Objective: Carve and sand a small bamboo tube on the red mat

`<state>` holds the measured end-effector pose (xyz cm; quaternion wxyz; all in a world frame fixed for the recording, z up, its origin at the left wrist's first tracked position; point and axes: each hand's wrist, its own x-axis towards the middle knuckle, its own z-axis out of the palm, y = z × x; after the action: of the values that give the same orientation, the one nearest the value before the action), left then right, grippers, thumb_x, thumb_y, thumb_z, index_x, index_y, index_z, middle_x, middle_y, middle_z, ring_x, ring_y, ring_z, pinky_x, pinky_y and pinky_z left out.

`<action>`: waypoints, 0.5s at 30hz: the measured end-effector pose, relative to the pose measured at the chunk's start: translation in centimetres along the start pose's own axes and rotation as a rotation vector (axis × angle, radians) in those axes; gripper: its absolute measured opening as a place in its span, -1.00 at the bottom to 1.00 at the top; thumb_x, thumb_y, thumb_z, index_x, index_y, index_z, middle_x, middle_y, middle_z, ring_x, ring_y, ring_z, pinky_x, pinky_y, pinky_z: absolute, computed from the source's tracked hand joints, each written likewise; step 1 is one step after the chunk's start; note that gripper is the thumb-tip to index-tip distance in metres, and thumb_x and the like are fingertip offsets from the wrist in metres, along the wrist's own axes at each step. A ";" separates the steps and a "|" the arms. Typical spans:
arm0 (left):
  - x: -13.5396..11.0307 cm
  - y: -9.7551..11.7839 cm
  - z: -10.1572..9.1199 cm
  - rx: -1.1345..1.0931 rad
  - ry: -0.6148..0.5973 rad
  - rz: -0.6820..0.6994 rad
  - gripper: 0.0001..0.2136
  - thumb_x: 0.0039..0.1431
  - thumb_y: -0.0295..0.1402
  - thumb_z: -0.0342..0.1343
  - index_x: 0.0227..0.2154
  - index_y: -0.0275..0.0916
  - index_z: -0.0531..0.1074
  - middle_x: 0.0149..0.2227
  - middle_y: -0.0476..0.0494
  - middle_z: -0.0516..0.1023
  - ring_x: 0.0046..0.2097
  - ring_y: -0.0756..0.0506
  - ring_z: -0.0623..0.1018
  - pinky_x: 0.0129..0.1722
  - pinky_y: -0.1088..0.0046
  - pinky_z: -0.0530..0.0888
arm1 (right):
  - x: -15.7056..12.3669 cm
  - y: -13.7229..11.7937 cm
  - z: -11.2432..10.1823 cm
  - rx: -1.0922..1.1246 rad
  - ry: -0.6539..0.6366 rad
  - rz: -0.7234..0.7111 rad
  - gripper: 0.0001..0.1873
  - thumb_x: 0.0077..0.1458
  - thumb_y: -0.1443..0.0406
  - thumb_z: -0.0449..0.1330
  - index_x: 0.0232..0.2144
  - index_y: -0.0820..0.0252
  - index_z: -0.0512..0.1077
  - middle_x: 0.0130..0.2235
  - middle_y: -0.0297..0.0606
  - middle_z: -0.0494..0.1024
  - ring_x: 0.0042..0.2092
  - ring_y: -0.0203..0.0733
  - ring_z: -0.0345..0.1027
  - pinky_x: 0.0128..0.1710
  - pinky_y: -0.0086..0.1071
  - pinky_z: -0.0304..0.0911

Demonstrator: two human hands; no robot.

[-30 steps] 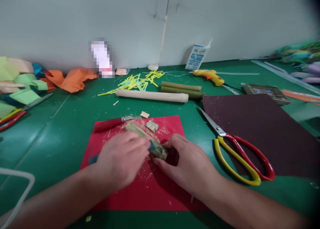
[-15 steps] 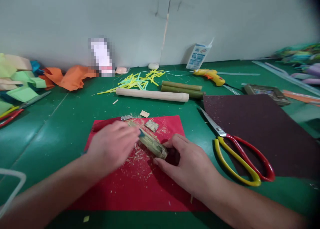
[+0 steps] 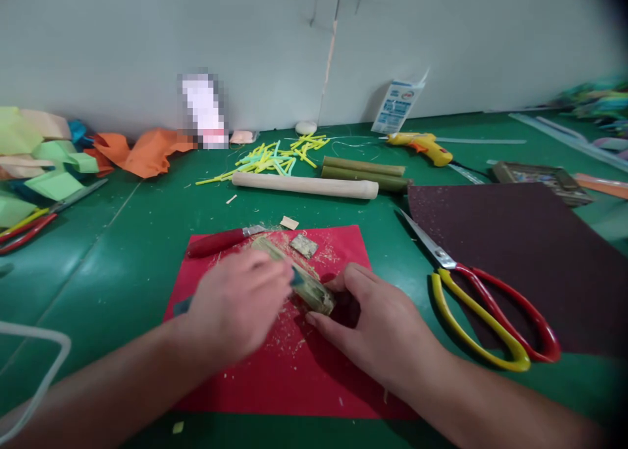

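A short split piece of bamboo (image 3: 299, 280) lies on a red sheet (image 3: 275, 370) strewn with shavings. My right hand (image 3: 377, 328) is closed on its near end and pins it down. My left hand (image 3: 238, 305) is closed round a blue-handled tool, whose tip rests against the bamboo near its middle; most of the tool is hidden under the hand. A red-handled knife (image 3: 223, 239) lies at the far left corner of the red sheet, and a small flat bamboo chip (image 3: 304, 245) lies beside the piece.
Yellow and red scissors (image 3: 483, 305) lie on a dark maroon sheet (image 3: 520, 252) to the right. Behind are a wooden rod (image 3: 304, 185), two green bamboo tubes (image 3: 366, 173), coloured strips (image 3: 267, 161), a yellow glue gun (image 3: 422, 144) and crumpled paper (image 3: 132, 151) at the left.
My left hand drew back along the bamboo to the far left, then pushed forward again toward my right hand. The right hand kept its hold. More shavings lie on the red sheet.
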<state>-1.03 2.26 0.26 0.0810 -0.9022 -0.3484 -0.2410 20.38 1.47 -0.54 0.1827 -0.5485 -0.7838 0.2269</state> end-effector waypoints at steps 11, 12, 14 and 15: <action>0.1 -0.7 -0.1 0.007 -0.008 0.037 -0.82 0.19 -0.49 -0.01 -0.22 -0.34 0.47 -0.19 -0.11 0.57 -0.20 -0.07 0.47 -0.19 0.37 0.46 | 0.0 0.2 0.1 0.003 -0.010 0.008 -0.76 -0.11 0.16 0.26 -0.44 0.12 0.29 -0.41 -0.37 0.44 -0.38 -0.22 0.32 -0.46 -0.38 0.14; 0.0 -0.7 -0.1 0.019 -0.005 0.011 -0.82 0.19 -0.48 0.00 -0.20 -0.33 0.47 -0.19 -0.10 0.57 -0.20 -0.07 0.47 -0.19 0.37 0.46 | 0.0 0.2 0.1 0.006 -0.004 0.012 -0.76 -0.10 0.16 0.25 -0.44 0.12 0.29 -0.41 -0.37 0.44 -0.37 -0.22 0.32 -0.45 -0.38 0.15; -0.1 -0.6 0.0 0.072 0.017 -0.066 -0.83 0.18 -0.47 0.03 -0.20 -0.31 0.46 -0.20 -0.10 0.57 -0.21 -0.08 0.46 -0.21 0.34 0.46 | 0.0 0.2 0.1 -0.004 -0.008 0.023 -0.76 -0.10 0.14 0.25 -0.43 0.12 0.30 -0.42 -0.37 0.44 -0.37 -0.21 0.32 -0.45 -0.37 0.14; -0.1 -0.5 0.0 0.097 0.030 -0.101 -0.83 0.17 -0.47 0.04 -0.21 -0.32 0.47 -0.20 -0.11 0.57 -0.21 -0.09 0.46 -0.22 0.33 0.46 | 0.1 0.2 0.1 -0.006 -0.011 0.020 -0.75 -0.11 0.14 0.26 -0.44 0.12 0.30 -0.42 -0.37 0.43 -0.38 -0.21 0.32 -0.46 -0.37 0.14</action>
<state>-1.46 2.60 0.15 0.1175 -0.8747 -0.4037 -0.2412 20.47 1.57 -0.70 0.1741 -0.5557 -0.7799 0.2294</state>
